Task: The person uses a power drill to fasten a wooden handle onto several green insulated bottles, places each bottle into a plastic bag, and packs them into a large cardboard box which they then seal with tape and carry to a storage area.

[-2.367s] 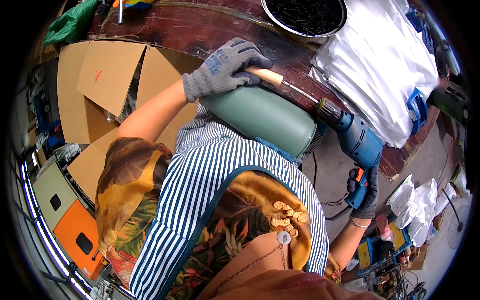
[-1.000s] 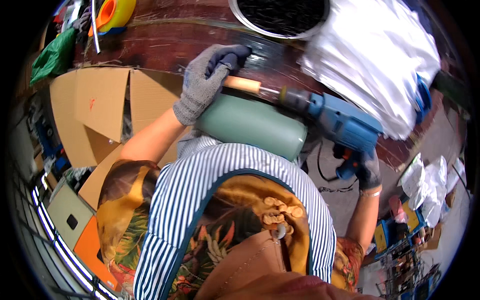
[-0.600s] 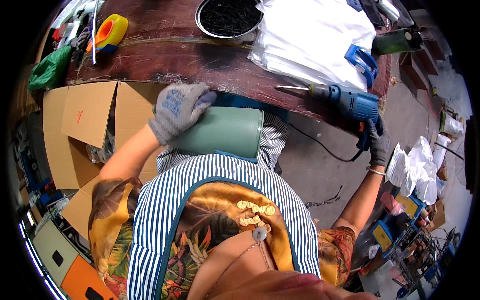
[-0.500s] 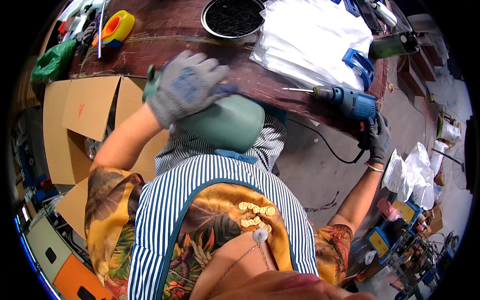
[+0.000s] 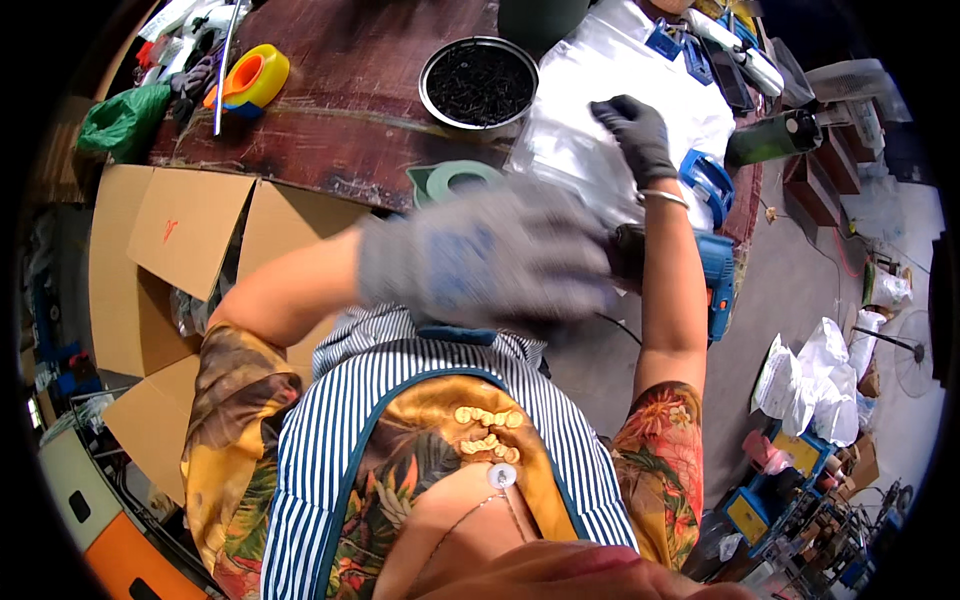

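Note:
My left hand (image 5: 490, 250), in a grey glove and blurred by motion, reaches to the right with its fingers stretched out. Just beyond it a green plastic piece (image 5: 430, 183) with a round rim shows at the table's near edge; the hand hides its lower part. My right hand (image 5: 638, 135), in a dark grey glove, is over the stack of white plastic bags (image 5: 580, 90), fingers extended to the left. Under my right forearm lies a blue power drill (image 5: 716, 270), its chuck on the left side of the arm; the bit is hidden.
A round metal bowl (image 5: 530, 68) of black screw-like pieces stands left of the bags. A yellow and orange tape roll (image 5: 282, 72) and a green bag (image 5: 125, 120) are farther left. Beside the right edge lie a blue tool (image 5: 708, 185) and a green bottle (image 5: 770, 142). Cardboard boxes (image 5: 190, 230) stand at left.
My right hand has left the drill and moved up and left onto the bags. My left hand has come off the green plastic piece and swung right. The drill now sits lower.

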{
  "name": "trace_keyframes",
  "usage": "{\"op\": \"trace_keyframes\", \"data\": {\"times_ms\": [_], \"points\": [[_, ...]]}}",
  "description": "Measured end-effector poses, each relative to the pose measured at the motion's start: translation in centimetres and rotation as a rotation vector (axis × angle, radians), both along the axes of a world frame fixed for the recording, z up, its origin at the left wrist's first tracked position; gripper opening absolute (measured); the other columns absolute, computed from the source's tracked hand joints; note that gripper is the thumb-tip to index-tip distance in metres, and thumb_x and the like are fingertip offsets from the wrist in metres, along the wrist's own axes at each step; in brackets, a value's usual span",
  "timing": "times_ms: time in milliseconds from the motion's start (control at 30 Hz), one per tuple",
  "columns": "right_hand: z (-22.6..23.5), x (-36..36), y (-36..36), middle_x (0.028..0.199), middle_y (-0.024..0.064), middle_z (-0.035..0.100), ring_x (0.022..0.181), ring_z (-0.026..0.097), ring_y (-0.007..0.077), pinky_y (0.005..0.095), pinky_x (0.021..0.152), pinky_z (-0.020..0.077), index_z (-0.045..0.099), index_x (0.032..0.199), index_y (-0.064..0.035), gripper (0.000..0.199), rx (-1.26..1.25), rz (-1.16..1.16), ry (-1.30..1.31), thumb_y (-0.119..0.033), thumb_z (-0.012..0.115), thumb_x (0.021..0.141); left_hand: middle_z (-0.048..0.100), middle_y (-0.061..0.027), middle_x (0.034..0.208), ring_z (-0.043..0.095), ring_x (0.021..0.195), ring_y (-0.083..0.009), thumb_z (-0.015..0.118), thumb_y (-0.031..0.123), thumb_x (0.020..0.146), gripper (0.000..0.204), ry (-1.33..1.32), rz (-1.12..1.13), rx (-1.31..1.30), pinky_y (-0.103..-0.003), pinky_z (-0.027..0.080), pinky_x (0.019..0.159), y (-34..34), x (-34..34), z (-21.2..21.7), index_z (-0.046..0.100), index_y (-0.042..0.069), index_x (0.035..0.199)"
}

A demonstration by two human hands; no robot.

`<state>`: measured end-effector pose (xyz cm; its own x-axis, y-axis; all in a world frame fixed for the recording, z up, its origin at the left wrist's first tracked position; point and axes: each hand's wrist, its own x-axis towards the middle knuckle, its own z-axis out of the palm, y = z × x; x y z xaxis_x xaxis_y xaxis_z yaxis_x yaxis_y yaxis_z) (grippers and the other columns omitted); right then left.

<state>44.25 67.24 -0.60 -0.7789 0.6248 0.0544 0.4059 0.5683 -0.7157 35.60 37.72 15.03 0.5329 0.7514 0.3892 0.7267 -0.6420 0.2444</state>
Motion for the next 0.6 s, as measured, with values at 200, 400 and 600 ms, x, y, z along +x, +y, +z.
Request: {"op": "trace_keyframes", "data": {"times_ms": [200,400,600], "points": [[4.2,4.0,0.0,0.105,0.0167,0.071,0.086,0.069,0.0210,0.0314,0.077,0.0579,0.063,0.119,0.0040,0.031,-0.975,-0.171,0.736,-0.019,0.063,0.098,0.071,-0.0108,0.101,0.070,0.091,-0.0207,0.061,0.037,0.097,0.039,-0.635,0.529,-0.708,-0.031,0.054,0.082,10.2,-9.4,-4.0,0.067,0.004,0.116],[1.6,5.2,1.7,0.101,0.0076,0.071,0.087,0.067,0.0176,0.0323,0.079,0.0536,0.065,0.117,-0.0020,0.024,-0.817,-0.149,0.850,-0.015,0.060,0.097,0.065,-0.0075,0.077,0.059,0.069,-0.0133,0.073,0.032,0.086,0.037,-0.480,0.562,-0.494,-0.028,0.049,0.062,20.0,-6.7,-8.7,0.064,0.001,0.104],[2.5,8.3,-5.3,0.093,0.0037,0.062,0.089,0.061,0.0186,0.0400,0.092,0.0470,0.060,0.107,-0.0039,0.027,-0.655,0.017,0.488,-0.027,0.063,0.094,0.069,-0.0075,0.096,0.066,0.083,-0.0191,0.062,0.009,0.091,0.022,-1.510,0.686,-0.339,-0.030,0.054,0.076,12.8,-15.0,-14.3,0.062,0.001,0.112]]}}
